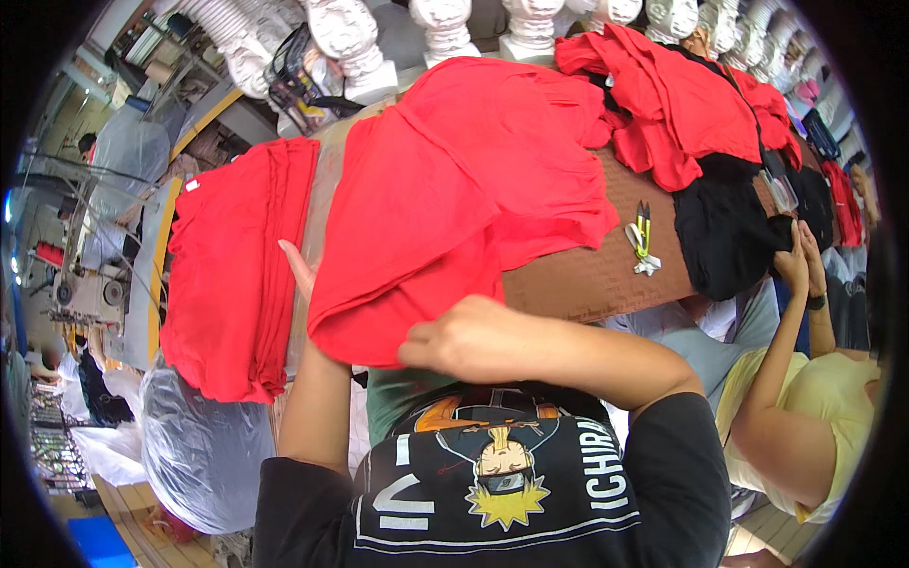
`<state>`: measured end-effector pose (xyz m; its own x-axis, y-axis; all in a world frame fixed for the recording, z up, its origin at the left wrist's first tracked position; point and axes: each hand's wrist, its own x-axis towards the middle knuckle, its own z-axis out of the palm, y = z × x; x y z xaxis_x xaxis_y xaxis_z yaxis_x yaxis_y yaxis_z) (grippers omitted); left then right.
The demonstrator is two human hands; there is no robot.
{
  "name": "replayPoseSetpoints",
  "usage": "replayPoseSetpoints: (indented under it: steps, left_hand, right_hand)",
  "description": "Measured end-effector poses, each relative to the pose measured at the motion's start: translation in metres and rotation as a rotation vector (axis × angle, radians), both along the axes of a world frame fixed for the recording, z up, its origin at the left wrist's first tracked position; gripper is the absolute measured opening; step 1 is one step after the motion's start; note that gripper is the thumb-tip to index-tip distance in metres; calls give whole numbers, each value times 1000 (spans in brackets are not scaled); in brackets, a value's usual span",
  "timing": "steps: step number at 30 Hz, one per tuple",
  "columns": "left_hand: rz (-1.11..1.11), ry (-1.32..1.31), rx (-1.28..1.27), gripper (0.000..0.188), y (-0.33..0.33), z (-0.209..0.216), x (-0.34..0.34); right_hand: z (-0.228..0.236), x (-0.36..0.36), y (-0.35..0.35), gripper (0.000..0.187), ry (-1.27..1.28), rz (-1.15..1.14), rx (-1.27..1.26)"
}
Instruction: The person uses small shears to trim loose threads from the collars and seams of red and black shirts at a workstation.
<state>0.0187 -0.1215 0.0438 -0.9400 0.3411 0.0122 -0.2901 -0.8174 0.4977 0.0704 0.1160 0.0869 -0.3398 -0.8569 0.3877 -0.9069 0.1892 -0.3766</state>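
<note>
A large red garment lies spread over the brown table cover, and its near edge hangs toward my body. My right hand is closed on that near edge, with the fingertips tucked against the cloth. On the garment's left side my left hand shows in part; its visible fingers stretch out. The red cloth drapes over the rest of that hand and the wrist. Just left of it lies a stack of folded red garments.
Yellow-green thread snips with white cloth tied on lie on the brown table cover. A red heap and black fabric lie at right, where another person's hands hold black cloth. White balusters line the far edge.
</note>
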Motion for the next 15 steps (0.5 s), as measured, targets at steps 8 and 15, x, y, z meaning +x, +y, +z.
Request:
replayPoseSetpoints:
  steps: [8,15]
  left_hand:
    - [403,616,-1512,87,24,2,-6]
    - [262,799,-1935,40,17,-6,-68]
  right_hand:
    - [-5,15,-11,24,-69,-40,109]
    - [31,20,-14,28,-2,-184,187]
